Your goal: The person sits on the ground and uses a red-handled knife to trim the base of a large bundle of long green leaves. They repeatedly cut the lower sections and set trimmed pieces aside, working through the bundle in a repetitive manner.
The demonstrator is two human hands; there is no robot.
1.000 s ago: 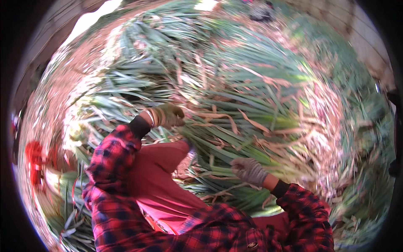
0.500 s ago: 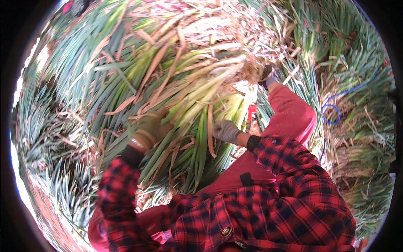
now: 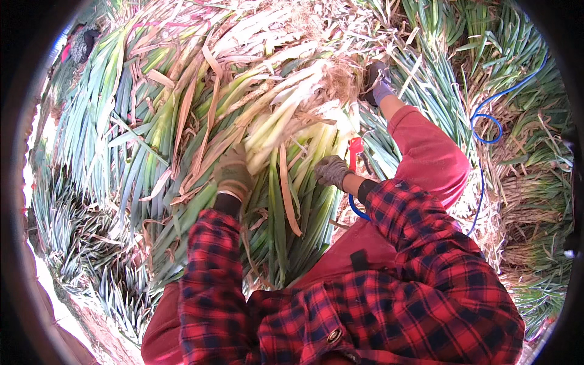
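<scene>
My left hand (image 3: 234,172), in a dirty work glove, closes around some green onion stalks (image 3: 274,137) on the near side of a big heap. Their pale stems and brown roots point away to the upper right, and the green leaves hang toward my lap. My right hand (image 3: 333,172), in a grey glove, is curled closed beside the nearer stalks; what its fingers hold, if anything, is hidden. Just past that hand stands a red tool (image 3: 354,149), with a blue hose (image 3: 359,208) showing near my right wrist.
Dry brown leaves (image 3: 286,201) hang among the stalks. My bent right leg (image 3: 429,146) and shoe (image 3: 374,82) border the heap. Further right, the blue hose loops over more onion bundles (image 3: 529,201). Onion leaves (image 3: 79,219) cover the left side. A dark and red shape (image 3: 82,45) shows at the far upper left.
My left hand has moved right and up onto the pale stalks. The right hand has shifted slightly up. The view has shifted, and the blue hose now shows by my right wrist.
</scene>
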